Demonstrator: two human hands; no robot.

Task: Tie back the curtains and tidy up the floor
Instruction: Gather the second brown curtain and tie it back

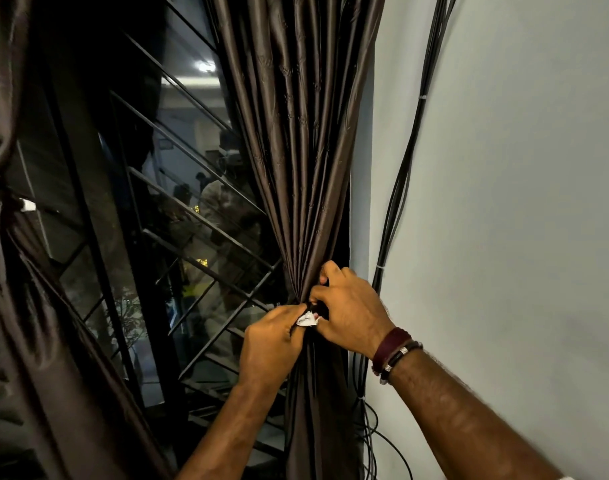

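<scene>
Dark window glass behind a slanted metal grille (pixel 192 188) fills the left and middle of the head view, with a pale grey wall (pixel 521 168) on the right and a bundle of black cables (pixel 405 161) running down it just beside the window edge.

Against that edge hangs the right curtain (pixel 296 133), brown and glossy, its long axis running top to bottom and its pleats drawn in to a narrow waist low in the frame. Both hands meet at that waist. The left hand (pixel 270 344) comes up from below on the window side, fingers curled and pinching a dark tie-back with a small white tag (pixel 308 319) at its tip. The right hand (pixel 351 306), wearing bracelets at the wrist, reaches in from the wall side, slightly higher, its fingers hooked round the gathered fabric and touching the same tie. The tag lies between the two hands, so neither has to travel; the work to come looks like fastening or knotting right there.

At the far left edge a second curtain (pixel 5 237) already looks cinched, with a white tag showing at its waist. The floor is out of sight.
</scene>
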